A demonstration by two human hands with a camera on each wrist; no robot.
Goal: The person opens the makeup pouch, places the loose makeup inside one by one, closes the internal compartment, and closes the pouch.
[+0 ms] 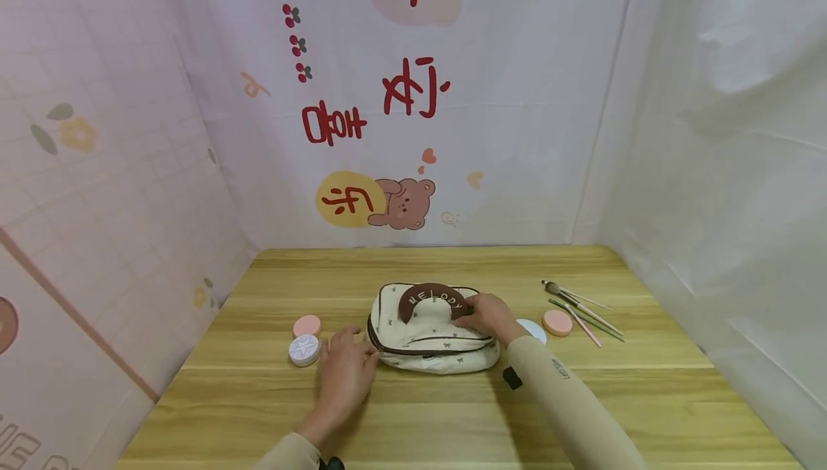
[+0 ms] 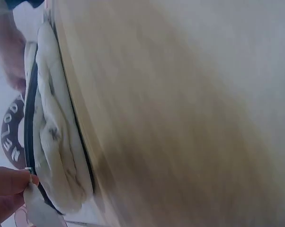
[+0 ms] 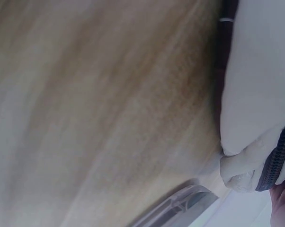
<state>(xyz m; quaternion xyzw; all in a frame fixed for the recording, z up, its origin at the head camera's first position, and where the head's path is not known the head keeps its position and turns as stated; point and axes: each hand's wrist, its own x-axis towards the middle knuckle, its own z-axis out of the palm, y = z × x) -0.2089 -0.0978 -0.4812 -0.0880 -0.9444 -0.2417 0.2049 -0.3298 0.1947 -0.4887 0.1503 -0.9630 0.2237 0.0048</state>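
Note:
A cream zip pouch (image 1: pixel 433 344) with small dark bow prints lies mid-table, a brown arc lettered MELODY (image 1: pixel 413 303) on its top. Along its side runs a dark zipper (image 2: pixel 31 113). At the pouch's front left corner, my left hand (image 1: pixel 345 369) pinches the zipper pull (image 2: pixel 29 169) between thumb and finger. My right hand (image 1: pixel 491 314) grips the top of the pouch at the right end of the brown arc, its fingertips partly hidden in the wrist views. The side of the pouch bulges softly below the zipper.
Left of the pouch sit a pink round case (image 1: pixel 306 325) and a white star-patterned round case (image 1: pixel 304 349). Right of it lie a pale blue disc (image 1: pixel 533 330), partly behind the right wrist, another pink round case (image 1: pixel 558 323) and several thin brushes (image 1: pixel 584 310).

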